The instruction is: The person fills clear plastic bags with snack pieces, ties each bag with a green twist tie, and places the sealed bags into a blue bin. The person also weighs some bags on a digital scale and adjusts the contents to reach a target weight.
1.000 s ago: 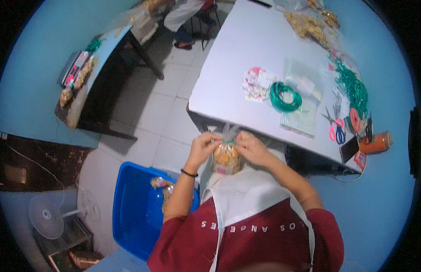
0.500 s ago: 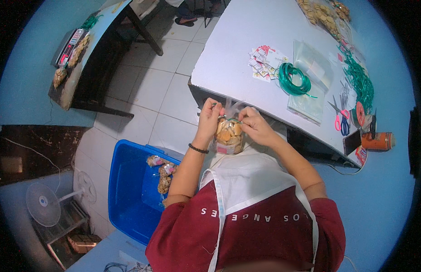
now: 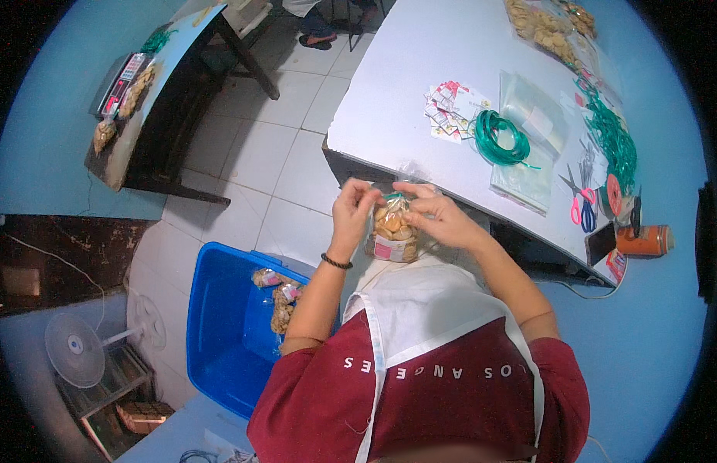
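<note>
A clear bag of round biscuits [image 3: 391,231] with a pink-and-white label is held upright above my apron, its gathered neck bound with green ribbon [image 3: 395,196]. My left hand [image 3: 354,207] is pinched at the left of the neck, apparently on the ribbon. My right hand [image 3: 429,208] is curled over the neck and right side of the bag, fingers gripping it. Just beyond the bag is the front edge of the white table [image 3: 382,100].
A blue bin [image 3: 223,324] holds filled bags at lower left, near a fan [image 3: 75,347]. The table carries a green ribbon coil [image 3: 503,139], plastic sleeves [image 3: 520,189], labels [image 3: 449,108] and scissors [image 3: 582,208]. A scale [image 3: 119,85] sits on the left table; someone's foot [image 3: 316,38] shows beyond.
Both hands and the bag rose in the picture over the last second. Since half a second ago my left fingers have dropped slightly and my right fingers have shifted across the bag's neck.
</note>
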Motion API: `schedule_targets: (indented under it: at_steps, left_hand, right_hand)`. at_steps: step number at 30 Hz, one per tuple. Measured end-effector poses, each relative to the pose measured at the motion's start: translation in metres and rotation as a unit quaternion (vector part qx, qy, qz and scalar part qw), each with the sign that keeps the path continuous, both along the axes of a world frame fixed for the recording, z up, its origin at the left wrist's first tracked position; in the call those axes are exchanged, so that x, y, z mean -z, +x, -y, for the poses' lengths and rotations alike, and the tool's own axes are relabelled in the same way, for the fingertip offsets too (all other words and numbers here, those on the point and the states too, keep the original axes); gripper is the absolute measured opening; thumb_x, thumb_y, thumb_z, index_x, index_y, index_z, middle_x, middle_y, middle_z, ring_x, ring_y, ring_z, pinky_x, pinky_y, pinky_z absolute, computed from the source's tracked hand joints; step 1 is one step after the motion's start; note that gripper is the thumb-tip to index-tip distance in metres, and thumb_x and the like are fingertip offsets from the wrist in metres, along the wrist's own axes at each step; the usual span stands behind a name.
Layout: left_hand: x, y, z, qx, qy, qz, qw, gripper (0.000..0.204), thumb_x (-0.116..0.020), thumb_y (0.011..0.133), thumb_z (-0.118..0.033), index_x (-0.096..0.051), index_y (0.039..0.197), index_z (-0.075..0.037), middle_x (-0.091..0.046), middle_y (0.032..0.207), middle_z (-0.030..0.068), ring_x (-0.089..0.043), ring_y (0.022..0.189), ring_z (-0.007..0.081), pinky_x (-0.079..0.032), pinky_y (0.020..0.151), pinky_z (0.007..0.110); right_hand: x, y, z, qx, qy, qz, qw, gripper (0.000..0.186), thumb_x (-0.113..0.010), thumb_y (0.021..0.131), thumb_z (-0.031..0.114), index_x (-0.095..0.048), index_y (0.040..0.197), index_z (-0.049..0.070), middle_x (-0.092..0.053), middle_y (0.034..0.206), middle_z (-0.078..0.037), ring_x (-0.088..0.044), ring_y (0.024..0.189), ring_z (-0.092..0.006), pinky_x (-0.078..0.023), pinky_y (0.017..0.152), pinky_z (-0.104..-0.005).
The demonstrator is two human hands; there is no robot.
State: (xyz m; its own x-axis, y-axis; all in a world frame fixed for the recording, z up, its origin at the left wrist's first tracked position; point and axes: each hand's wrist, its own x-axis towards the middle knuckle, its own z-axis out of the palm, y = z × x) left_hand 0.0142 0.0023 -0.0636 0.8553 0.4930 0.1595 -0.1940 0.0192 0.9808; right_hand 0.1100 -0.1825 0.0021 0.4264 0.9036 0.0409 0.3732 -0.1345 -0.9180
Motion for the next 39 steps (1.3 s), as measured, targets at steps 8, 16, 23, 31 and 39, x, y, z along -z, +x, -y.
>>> schedule_targets:
  at_steps: [8, 16, 23, 31, 39]
  left_hand:
    - [-0.038, -0.015, 0.016, 0.023, 0.369, 0.03, 0.929, 0.02, -0.074, 0.078, -0.006, -0.06, 0.091, -0.004, -0.063, 0.082, 0.0115, -0.063, 0.075, 0.031, -0.051, 0.064, 0.039]
    - [-0.048, -0.017, 0.018, 0.032, 0.414, 0.064, 0.907, 0.019, -0.072, 0.078, -0.001, -0.062, 0.093, -0.004, -0.067, 0.092, 0.0121, -0.063, 0.081, 0.0313, -0.051, 0.073, 0.04]
    - [-0.049, -0.017, 0.007, 0.143, -0.066, -0.049, 0.986, 0.011, -0.069, 0.086, 0.001, -0.06, 0.083, -0.003, -0.07, 0.09, 0.0088, -0.063, 0.076, 0.0126, -0.05, 0.065, 0.028]
    - [-0.067, 0.005, 0.006, 0.014, 0.54, 0.103, 0.835, 0.021, -0.074, 0.07, 0.001, -0.058, 0.081, -0.006, -0.066, 0.089, 0.0089, -0.062, 0.08, 0.0305, -0.051, 0.064, 0.038]
    - [-0.061, 0.004, 0.013, -0.047, 0.558, 0.122, 0.819, 0.02, -0.072, 0.072, -0.001, -0.055, 0.079, -0.007, -0.065, 0.088, 0.0065, -0.062, 0.076, 0.0282, -0.051, 0.061, 0.038]
  right_hand:
    - [-0.014, -0.002, -0.003, -0.034, -0.001, 0.022, 0.999, 0.024, -0.06, 0.095, 0.025, -0.071, 0.105, 0.005, -0.053, 0.137, -0.022, -0.052, 0.124, -0.0341, -0.041, 0.102, -0.0424]
    - [-0.006, -0.005, -0.004, 0.072, 0.059, -0.098, 0.991, 0.023, -0.059, 0.094, 0.021, -0.062, 0.106, 0.001, -0.061, 0.117, -0.017, -0.059, 0.109, -0.0361, -0.045, 0.096, -0.0422]
    - [-0.004, 0.003, -0.002, -0.011, 0.093, 0.156, 0.983, 0.016, -0.052, 0.097, 0.015, -0.055, 0.105, 0.002, -0.06, 0.109, -0.016, -0.058, 0.108, -0.034, -0.046, 0.092, -0.043]
    - [-0.005, 0.0, -0.012, 0.06, 0.087, 0.01, 0.994, 0.024, -0.047, 0.097, 0.008, -0.055, 0.12, 0.004, -0.064, 0.105, -0.019, -0.064, 0.096, -0.0345, -0.049, 0.082, -0.0426]
    - [0.005, -0.005, -0.017, 0.104, 0.052, 0.058, 0.992, 0.019, -0.049, 0.094, 0.011, -0.06, 0.108, 0.004, -0.064, 0.096, -0.021, -0.065, 0.091, -0.0365, -0.051, 0.075, -0.0445]
